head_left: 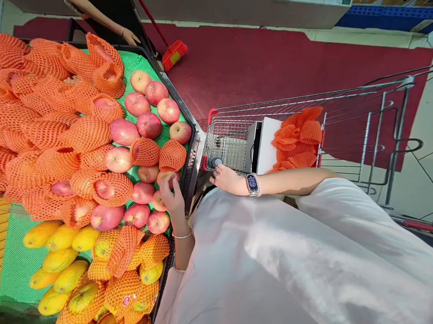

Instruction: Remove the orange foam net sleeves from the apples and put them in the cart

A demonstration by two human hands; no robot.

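My left hand (174,197), a thin bracelet on its wrist, is over the right edge of the fruit display. Its fingers are bent but apart, just by a red apple (165,176); whether they touch it I cannot tell. Another apple (158,202) lies left of the palm. Bare apples (136,216) and apples in orange foam nets (145,151) surround it on green matting. My right hand (227,179), wearing a watch (252,185), is closed beside the shopping cart (233,139). A small grey disc (216,161) shows at its fingertips; what the fingers hold is hidden.
In the cart are a white box (268,144) and a pile of orange foam nets (299,138). Yellow mangoes (62,257) and netted fruit lie at lower left. Another person's hand (130,37) rests at the display's far end, near a red broom (174,54).
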